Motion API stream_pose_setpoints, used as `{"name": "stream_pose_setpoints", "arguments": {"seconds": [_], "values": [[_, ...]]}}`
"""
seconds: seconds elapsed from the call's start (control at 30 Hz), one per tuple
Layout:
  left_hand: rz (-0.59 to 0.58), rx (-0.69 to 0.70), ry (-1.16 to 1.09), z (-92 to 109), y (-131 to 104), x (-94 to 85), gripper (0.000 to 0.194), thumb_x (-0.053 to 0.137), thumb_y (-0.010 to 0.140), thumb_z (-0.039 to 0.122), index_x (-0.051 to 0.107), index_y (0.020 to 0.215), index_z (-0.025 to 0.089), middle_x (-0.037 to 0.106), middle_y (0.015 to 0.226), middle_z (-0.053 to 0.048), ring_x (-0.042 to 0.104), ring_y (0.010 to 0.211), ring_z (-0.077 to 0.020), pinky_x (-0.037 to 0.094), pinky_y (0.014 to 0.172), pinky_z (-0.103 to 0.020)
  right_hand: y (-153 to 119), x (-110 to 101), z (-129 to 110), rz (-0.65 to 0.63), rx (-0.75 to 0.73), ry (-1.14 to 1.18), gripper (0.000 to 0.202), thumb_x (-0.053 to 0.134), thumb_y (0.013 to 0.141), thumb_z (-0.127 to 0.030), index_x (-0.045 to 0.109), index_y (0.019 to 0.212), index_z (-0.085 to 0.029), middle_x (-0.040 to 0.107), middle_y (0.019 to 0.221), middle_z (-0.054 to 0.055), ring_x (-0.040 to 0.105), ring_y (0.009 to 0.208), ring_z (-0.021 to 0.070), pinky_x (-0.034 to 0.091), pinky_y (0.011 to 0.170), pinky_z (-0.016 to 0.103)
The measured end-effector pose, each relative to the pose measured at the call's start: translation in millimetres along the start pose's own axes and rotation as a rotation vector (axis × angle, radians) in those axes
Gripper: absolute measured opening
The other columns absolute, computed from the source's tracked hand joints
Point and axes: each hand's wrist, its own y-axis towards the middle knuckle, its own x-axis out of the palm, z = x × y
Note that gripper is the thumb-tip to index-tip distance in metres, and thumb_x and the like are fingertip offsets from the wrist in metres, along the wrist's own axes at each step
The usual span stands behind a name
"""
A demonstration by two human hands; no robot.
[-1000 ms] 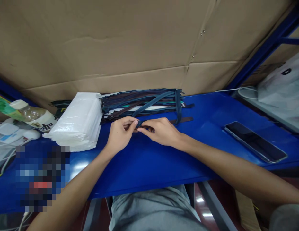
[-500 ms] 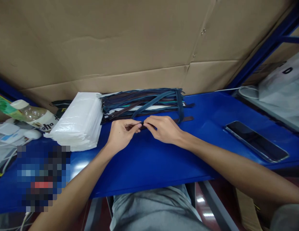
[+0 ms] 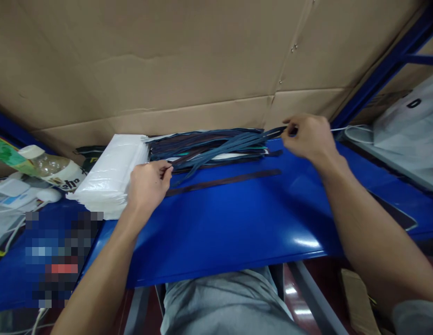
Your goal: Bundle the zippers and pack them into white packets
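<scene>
A: How were the hands set?

B: The left hand [image 3: 149, 184] and right hand [image 3: 310, 139] each pinched one end of the blue strip [image 3: 233, 144], drawn across the pile of strips [image 3: 188, 145].

A: What room lay in front?

B: A brown strip [image 3: 230, 180] lay nearer; from it, open desk [image 3: 219, 228] extended to the front edge. The white stack [image 3: 106, 163] bordered the left hand.

This looks like a workshop: a blue table [image 3: 216, 228] stands against cardboard sheeting [image 3: 167, 60] and a blue metal frame [image 3: 383, 69], bearing piled cloth strips [image 3: 233, 142].
</scene>
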Motion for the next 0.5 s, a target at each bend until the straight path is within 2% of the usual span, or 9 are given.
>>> {"name": "stream_pose_setpoints", "arguments": {"seconds": [0.1, 0.2, 0.3, 0.4, 0.5], "values": [[0.039, 0.032, 0.085, 5, 0, -5.1, 0.017, 0.069, 0.098, 0.034, 0.083, 0.098, 0.025, 0.082, 0.085, -0.007, 0.079, 0.084, -0.0301, 0.060, 0.083, -0.040, -4, -14, 14, -0.005, 0.146, -0.022, 0.013, 0.066, 0.093, -0.017, 0.079, 0.092, -0.015, 0.081, 0.118, 0.021, 0.072, 0.108, 0.0303, 0.049, 0.097, 0.040], [0.017, 0.068, 0.245, 10, -1, -5.7, 0.020, 0.063, 0.100, 0.033, 0.081, 0.098, 0.025, 0.082, 0.088, -0.008, 0.078, 0.084, -0.0308, 0.057, 0.081, -0.040, -9, -21, 14, -0.068, 0.238, -0.036, 0.016, 0.072, 0.091, -0.024, 0.082, 0.095, -0.012, 0.081, 0.100, 0.023, 0.071, 0.094, 0.0285, 0.048, 0.088, 0.040], [0.009, 0.062, 0.385, 11, -2, -4.2, 0.024, 0.058, 0.103, 0.031, 0.080, 0.099, 0.023, 0.082, 0.089, -0.010, 0.078, 0.085, -0.0316, 0.056, 0.079, -0.041, -10, -23, 9, -0.104, 0.270, 0.013, 0.015, 0.074, 0.089, -0.022, 0.083, 0.094, -0.011, 0.081, 0.099, 0.025, 0.070, 0.089, 0.0259, 0.048, 0.086, 0.040], [0.070, 0.098, 0.427, 14, -2, -2.2, 0.028, 0.057, 0.104, 0.029, 0.080, 0.120, 0.022, 0.082, 0.113, -0.014, 0.077, 0.101, -0.0346, 0.058, 0.089, -0.045, -10, -22, 4, -0.110, 0.265, 0.111, 0.016, 0.075, 0.089, -0.024, 0.084, 0.091, -0.011, 0.082, 0.098, 0.025, 0.072, 0.089, 0.0255, 0.049, 0.085, 0.039], [0.145, 0.247, 0.404, 26, -6, 1.5, 0.047, 0.061, 0.104, 0.027, 0.067, 0.150, 0.022, 0.068, 0.147, -0.018, 0.066, 0.131, -0.0392, 0.053, 0.109, -0.054, -14, -14, -5, -0.148, 0.222, 0.280, 0.019, 0.078, 0.089, -0.032, 0.085, 0.089, -0.014, 0.083, 0.088, 0.017, 0.076, 0.084, 0.0259, 0.055, 0.078, 0.038]]}}
